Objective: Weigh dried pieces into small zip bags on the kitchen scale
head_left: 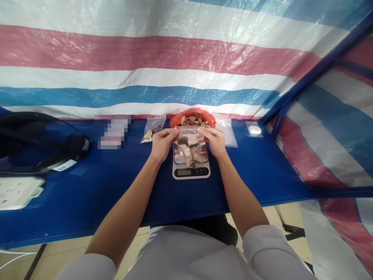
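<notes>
Both hands pinch the top edge of a clear zip bag (190,149) that has several brownish dried slices in its lower part. My left hand (163,143) grips the upper left corner, my right hand (214,140) the upper right one. The bag hangs in front of a white digital kitchen scale (191,175) with a shiny top plate; whether it touches the plate I cannot tell. Just behind, a red plastic bag (208,116) stands open, full of similar dried slices (194,119).
Left of the red bag lies another zip bag (153,130) with slices; to its right are clear bags (229,134) and a small white round item (254,130). A black headset (72,147) and a power strip (19,192) occupy the blue table's (116,194) left side. Striped sheeting (145,54) hangs behind.
</notes>
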A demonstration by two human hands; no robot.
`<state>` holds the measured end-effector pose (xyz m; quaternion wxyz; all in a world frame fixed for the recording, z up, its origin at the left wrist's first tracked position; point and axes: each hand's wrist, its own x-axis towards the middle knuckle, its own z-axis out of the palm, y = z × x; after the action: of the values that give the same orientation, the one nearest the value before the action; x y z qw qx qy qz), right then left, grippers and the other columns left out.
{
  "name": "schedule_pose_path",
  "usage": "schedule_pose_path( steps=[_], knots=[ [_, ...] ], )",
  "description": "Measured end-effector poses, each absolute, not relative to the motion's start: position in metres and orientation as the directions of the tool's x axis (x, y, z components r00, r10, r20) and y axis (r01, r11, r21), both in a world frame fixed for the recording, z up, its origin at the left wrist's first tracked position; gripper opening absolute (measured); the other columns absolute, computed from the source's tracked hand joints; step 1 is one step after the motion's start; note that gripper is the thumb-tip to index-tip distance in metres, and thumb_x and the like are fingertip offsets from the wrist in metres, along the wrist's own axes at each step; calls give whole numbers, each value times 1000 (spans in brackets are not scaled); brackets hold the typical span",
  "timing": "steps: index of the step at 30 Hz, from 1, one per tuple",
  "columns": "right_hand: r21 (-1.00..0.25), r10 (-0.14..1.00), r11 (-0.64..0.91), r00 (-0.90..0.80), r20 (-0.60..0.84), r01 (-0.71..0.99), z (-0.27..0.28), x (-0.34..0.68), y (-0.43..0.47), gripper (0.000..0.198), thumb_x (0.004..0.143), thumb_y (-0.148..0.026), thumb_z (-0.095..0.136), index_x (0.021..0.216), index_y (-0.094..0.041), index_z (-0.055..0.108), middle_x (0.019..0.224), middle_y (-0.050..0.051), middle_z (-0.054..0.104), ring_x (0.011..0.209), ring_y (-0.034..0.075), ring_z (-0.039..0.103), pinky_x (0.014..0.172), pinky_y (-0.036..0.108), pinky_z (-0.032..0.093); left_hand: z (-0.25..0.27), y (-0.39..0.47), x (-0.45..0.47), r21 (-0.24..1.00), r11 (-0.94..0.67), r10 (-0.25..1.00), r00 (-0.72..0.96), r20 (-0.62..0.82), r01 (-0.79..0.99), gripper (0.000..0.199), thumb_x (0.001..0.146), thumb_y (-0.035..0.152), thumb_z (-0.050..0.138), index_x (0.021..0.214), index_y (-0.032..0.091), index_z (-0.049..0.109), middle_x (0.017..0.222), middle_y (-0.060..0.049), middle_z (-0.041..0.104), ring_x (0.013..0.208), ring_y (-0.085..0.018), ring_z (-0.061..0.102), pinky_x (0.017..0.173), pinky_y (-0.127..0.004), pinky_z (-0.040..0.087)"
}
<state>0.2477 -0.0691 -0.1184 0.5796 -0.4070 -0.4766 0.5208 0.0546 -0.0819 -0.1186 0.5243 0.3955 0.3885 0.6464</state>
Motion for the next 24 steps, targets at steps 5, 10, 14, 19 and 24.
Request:
schedule_pose_path(
  steps=[5, 10, 14, 19, 24],
  knots=[
    [-970, 993, 119, 31, 115, -210, -118, 248, -70, 35, 61, -53, 86, 73, -21, 78, 70, 3, 76, 61, 19, 71, 58, 34, 62, -120, -82, 55, 915, -151, 986, -117, 115, -373, 27, 61, 38, 91, 67, 17, 76, 65, -1, 70, 62, -12, 62, 65, -27, 53],
    [-967, 991, 129, 47, 122, -220, -118, 245, -70, 36, 60, -54, 86, 72, -21, 77, 67, 1, 74, 59, 18, 70, 57, 33, 62, -123, -82, 55, 919, -205, 976, -135, 168, -338, 25, 64, 37, 89, 66, 17, 75, 64, -1, 69, 62, -12, 62, 63, -26, 52],
    [-964, 990, 137, 18, 137, -230, -119, 242, -71, 33, 65, -53, 84, 74, -22, 77, 68, 0, 74, 64, 18, 71, 60, 33, 63, -127, -81, 53, 926, -243, 963, -189, 194, -288, 23, 65, 37, 89, 68, 19, 76, 65, 0, 70, 61, -11, 61, 64, -25, 51],
    [-966, 988, 140, -28, 150, -216, -117, 240, -73, 31, 66, -52, 84, 73, -22, 76, 66, -1, 73, 64, 17, 71, 61, 32, 64, -132, -81, 52, 925, -280, 951, -204, 231, -258, 21, 67, 37, 88, 69, 20, 76, 65, 1, 71, 62, -12, 62, 66, -25, 52],
    [-967, 988, 154, 26, 151, -201, -119, 239, -71, 35, 64, -55, 84, 72, -22, 75, 67, 0, 73, 63, 17, 71, 61, 34, 64, -130, -82, 54, 935, -261, 957, -189, 218, -242, 24, 69, 40, 87, 71, 19, 76, 67, -1, 72, 65, -14, 66, 71, -28, 54]
  ],
)
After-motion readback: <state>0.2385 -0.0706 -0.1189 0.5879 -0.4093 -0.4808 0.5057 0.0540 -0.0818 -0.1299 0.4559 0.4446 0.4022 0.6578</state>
